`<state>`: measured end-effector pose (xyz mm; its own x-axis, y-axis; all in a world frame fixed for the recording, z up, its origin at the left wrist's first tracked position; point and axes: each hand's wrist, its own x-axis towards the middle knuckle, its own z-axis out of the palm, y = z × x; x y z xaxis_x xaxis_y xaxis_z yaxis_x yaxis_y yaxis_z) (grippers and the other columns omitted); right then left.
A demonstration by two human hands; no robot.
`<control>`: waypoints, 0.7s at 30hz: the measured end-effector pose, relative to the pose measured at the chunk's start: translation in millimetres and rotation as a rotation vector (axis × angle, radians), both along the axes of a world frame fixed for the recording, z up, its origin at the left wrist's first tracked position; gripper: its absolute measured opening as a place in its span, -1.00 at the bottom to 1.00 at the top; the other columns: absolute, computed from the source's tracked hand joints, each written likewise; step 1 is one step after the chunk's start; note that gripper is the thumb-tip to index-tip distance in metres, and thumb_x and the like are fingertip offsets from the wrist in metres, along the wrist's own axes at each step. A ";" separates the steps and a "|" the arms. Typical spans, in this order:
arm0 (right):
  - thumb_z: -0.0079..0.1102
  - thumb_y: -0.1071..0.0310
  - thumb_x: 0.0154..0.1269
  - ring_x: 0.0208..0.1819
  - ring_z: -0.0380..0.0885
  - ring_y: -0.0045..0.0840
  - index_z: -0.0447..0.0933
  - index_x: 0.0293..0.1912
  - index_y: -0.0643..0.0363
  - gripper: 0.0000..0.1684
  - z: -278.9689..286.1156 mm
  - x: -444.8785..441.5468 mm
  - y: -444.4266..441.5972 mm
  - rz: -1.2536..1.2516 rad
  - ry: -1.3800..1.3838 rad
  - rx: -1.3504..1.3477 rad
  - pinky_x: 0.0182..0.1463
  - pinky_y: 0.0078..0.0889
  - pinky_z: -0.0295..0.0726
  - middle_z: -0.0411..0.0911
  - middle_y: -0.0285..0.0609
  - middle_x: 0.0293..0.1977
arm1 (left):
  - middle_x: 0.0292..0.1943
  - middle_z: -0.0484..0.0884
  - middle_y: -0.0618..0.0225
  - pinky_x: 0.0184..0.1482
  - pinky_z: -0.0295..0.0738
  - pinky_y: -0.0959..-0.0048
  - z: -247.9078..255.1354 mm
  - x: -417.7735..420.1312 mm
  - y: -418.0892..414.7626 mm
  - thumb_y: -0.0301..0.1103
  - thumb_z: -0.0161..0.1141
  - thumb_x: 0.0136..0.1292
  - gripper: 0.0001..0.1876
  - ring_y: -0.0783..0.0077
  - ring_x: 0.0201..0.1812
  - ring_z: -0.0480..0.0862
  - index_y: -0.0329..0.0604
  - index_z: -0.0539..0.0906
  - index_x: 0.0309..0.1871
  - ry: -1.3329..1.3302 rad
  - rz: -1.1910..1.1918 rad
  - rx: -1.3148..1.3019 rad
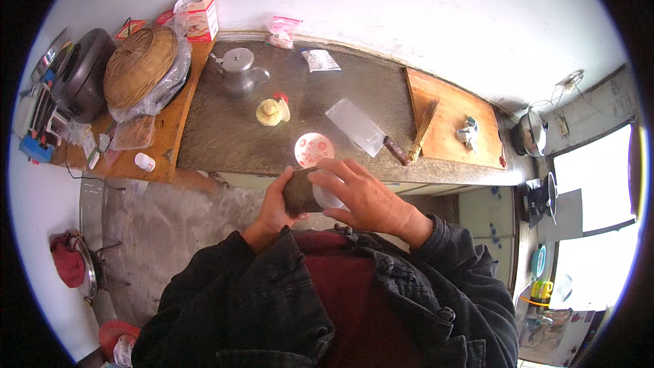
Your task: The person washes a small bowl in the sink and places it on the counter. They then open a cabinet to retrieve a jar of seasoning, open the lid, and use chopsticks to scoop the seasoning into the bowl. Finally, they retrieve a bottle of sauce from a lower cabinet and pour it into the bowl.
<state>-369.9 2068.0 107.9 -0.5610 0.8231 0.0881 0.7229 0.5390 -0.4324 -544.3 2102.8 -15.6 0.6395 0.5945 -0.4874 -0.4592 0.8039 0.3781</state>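
Close to the counter's front edge, my left hand [276, 204] grips a dark brown, block-like object [300, 192] that may be a jar or a stone. My right hand [360, 194] is curled around a whitish, translucent round piece [329, 192] at that object's right end; whether it is a lid or a cup I cannot tell. Just beyond my hands stands a white bowl with red patterns [314, 149]. A cleaver [360, 125] with a brown handle lies to the right of the bowl. A pale yellow, knobbed object [271, 111] sits behind the bowl, to its left.
A metal pot with a spout [239, 74], a pink packet [282, 32] and a white packet [321, 60] are farther back. On the right, a straw brush [425, 130] and a cloth bundle [467, 133] rest on a wooden board [447, 97]. A woven lid [140, 66] is left.
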 end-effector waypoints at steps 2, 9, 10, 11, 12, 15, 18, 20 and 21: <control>0.40 0.39 -0.13 0.24 0.21 0.00 0.26 0.20 0.14 -0.16 -4.6 -4.8 6.2 0.118 -0.046 0.002 0.25 -0.07 0.27 0.24 -0.01 0.22 | -0.28 0.62 0.42 -0.68 0.26 0.51 -12.0 -9.2 5.0 0.17 -0.12 0.33 -0.54 0.42 -0.40 0.60 0.02 0.51 -0.03 -0.084 0.008 -0.047; 0.41 0.03 -0.05 0.00 0.46 0.04 0.22 0.20 0.22 -0.10 -9.1 -37.2 24.5 -0.194 0.025 -0.156 0.03 -0.04 0.46 0.36 0.13 0.04 | -0.28 0.62 0.38 -0.64 0.26 0.42 -25.9 -39.5 15.3 0.18 -0.09 0.30 -0.52 0.35 -0.42 0.58 -0.01 0.51 -0.04 -0.086 0.068 -0.042; 0.37 0.02 -0.02 -0.14 0.53 0.04 0.23 0.17 0.24 -0.15 -17.0 -39.7 27.1 -0.183 -0.012 -0.085 -0.07 -0.03 0.51 0.42 0.16 -0.04 | -0.28 0.62 0.37 -0.64 0.26 0.43 -26.7 -43.3 15.6 0.18 -0.09 0.30 -0.53 0.35 -0.42 0.58 -0.01 0.51 -0.04 -0.082 0.081 -0.038; 0.37 0.06 -0.01 -0.12 0.52 0.03 0.23 0.16 0.23 -0.17 -15.5 -43.9 29.5 -0.159 -0.011 -0.097 -0.06 -0.04 0.51 0.41 0.14 -0.03 | -0.28 0.61 0.37 -0.64 0.25 0.43 -27.3 -46.9 15.9 0.17 -0.09 0.30 -0.53 0.35 -0.41 0.58 -0.01 0.51 -0.05 -0.079 0.093 -0.034; 0.37 0.10 -0.01 -0.10 0.51 0.02 0.24 0.16 0.23 -0.20 -13.1 -48.8 31.9 -0.133 -0.006 -0.112 -0.04 -0.05 0.50 0.40 0.12 -0.02 | -0.28 0.61 0.36 -0.63 0.25 0.44 -27.9 -51.4 15.4 0.17 -0.09 0.30 -0.53 0.34 -0.41 0.58 -0.01 0.51 -0.05 -0.071 0.108 -0.033; 0.37 0.22 -0.02 -0.05 0.49 -0.01 0.24 0.16 0.20 -0.23 -7.9 -58.4 42.6 0.035 -0.001 -0.044 0.00 -0.08 0.49 0.38 0.06 0.02 | -0.30 0.61 0.35 -0.63 0.24 0.43 -26.8 -62.8 15.5 0.17 -0.08 0.29 -0.54 0.33 -0.40 0.57 -0.01 0.51 -0.08 -0.062 0.142 -0.025; 0.39 0.28 -0.05 0.01 0.46 -0.03 0.23 0.17 0.18 -0.21 -4.8 -67.3 55.0 0.208 -0.040 0.044 0.05 -0.11 0.47 0.35 0.00 0.06 | -0.26 0.59 0.37 -0.65 0.30 0.43 -34.5 -74.0 18.7 0.16 -0.14 0.33 -0.54 0.35 -0.38 0.59 0.03 0.50 0.00 -0.093 0.162 -0.091; 0.40 0.26 -0.07 0.05 0.43 -0.04 0.22 0.18 0.18 -0.18 -6.9 -74.0 58.9 0.203 -0.032 0.010 0.07 -0.12 0.45 0.35 0.01 0.08 | -0.29 0.60 0.36 -0.64 0.27 0.42 -33.1 -81.4 20.0 0.17 -0.08 0.30 -0.55 0.33 -0.40 0.57 0.01 0.51 -0.06 -0.068 0.205 -0.102; 0.41 0.23 -0.07 0.06 0.42 -0.03 0.22 0.20 0.17 -0.16 -9.8 -78.5 58.1 0.147 -0.006 -0.047 0.08 -0.12 0.45 0.35 0.03 0.09 | -0.31 0.60 0.36 -0.64 0.25 0.42 -32.8 -84.5 20.9 0.17 -0.05 0.29 -0.56 0.32 -0.41 0.57 0.00 0.51 -0.09 -0.054 0.226 -0.106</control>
<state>-448.3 2126.0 98.1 -0.6763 0.7351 0.0477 0.6404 0.6186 -0.4552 -628.8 2123.6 -48.5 0.5235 0.6724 -0.5233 -0.6488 0.7127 0.2668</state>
